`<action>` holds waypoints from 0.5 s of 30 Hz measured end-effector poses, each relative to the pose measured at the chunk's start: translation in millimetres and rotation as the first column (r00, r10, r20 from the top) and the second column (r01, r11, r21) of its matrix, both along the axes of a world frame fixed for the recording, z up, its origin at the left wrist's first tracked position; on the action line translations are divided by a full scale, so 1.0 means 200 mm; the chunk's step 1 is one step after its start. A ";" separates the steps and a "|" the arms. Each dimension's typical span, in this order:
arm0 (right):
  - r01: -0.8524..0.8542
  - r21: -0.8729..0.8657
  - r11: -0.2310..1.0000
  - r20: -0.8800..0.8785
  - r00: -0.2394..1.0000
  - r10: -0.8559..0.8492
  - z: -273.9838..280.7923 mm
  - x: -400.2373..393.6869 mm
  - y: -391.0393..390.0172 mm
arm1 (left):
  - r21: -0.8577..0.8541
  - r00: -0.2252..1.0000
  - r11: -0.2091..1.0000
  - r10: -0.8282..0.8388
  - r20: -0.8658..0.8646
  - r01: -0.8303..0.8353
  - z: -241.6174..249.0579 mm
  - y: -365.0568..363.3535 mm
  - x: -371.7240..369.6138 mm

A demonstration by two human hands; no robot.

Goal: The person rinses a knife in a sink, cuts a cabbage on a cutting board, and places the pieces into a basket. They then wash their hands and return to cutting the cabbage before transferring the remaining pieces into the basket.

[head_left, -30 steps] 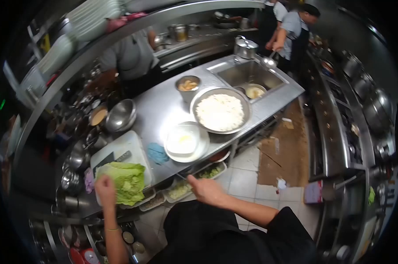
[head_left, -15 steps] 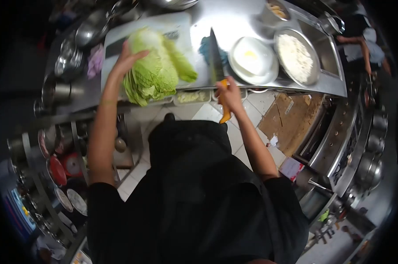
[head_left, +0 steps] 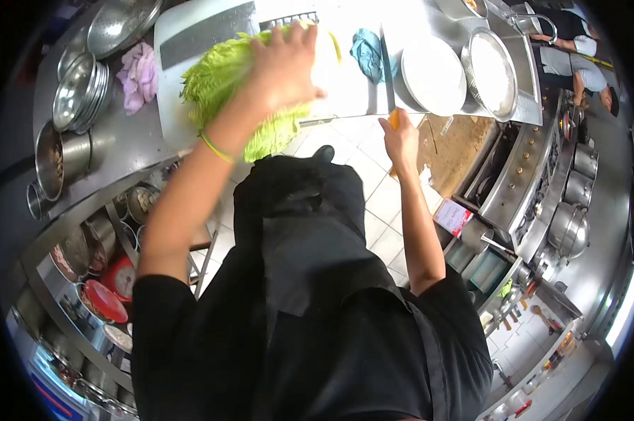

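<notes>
My left hand (head_left: 282, 70) is over the green leafy cabbage (head_left: 215, 77), its fingers spread; whether they touch the leaves is hard to tell. The cabbage lies on a white cutting board (head_left: 166, 105) and hangs over its near edge. In my right hand (head_left: 402, 144) is a knife (head_left: 387, 74), gripped by its orange handle with the blade pointing away from me. A blue cloth (head_left: 366, 55) lies left of the blade, and a white bowl (head_left: 433, 76) stands right of it.
Beside the bowl is a metal strainer with white contents (head_left: 492, 74). A pink cloth (head_left: 138, 77) and stacked metal bowls (head_left: 78, 91) are at the left. Stove and pots (head_left: 569, 228) stand at the right. Two other people (head_left: 576, 67) are at the far right.
My left hand has moved from the cabbage's left side to above its right part, fingers spreading. The cabbage's leaves now lie lower and wider. The camera view has shifted.
</notes>
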State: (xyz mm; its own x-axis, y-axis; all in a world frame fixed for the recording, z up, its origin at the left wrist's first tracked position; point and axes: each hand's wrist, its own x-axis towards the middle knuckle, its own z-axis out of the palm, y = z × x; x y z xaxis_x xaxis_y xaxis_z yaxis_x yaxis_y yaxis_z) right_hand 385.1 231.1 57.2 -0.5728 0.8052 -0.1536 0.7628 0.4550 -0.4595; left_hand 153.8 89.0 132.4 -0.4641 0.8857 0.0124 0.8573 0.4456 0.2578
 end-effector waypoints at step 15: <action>-0.399 -0.253 0.881 -0.350 0.887 0.301 0.26 0.14 -0.28 | -0.036 0.967 0.974 0.219 -0.130 -0.225 -0.09 -0.01 0.19</action>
State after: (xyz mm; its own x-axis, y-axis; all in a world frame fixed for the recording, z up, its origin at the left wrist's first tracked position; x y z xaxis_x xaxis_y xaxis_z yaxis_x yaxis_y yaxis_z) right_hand 412.4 174.7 108.7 -0.8650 0.4813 -0.1419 0.3886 0.4637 -0.7962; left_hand 192.5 87.4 114.4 -0.6465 0.7618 0.0410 0.7595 0.6377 0.1283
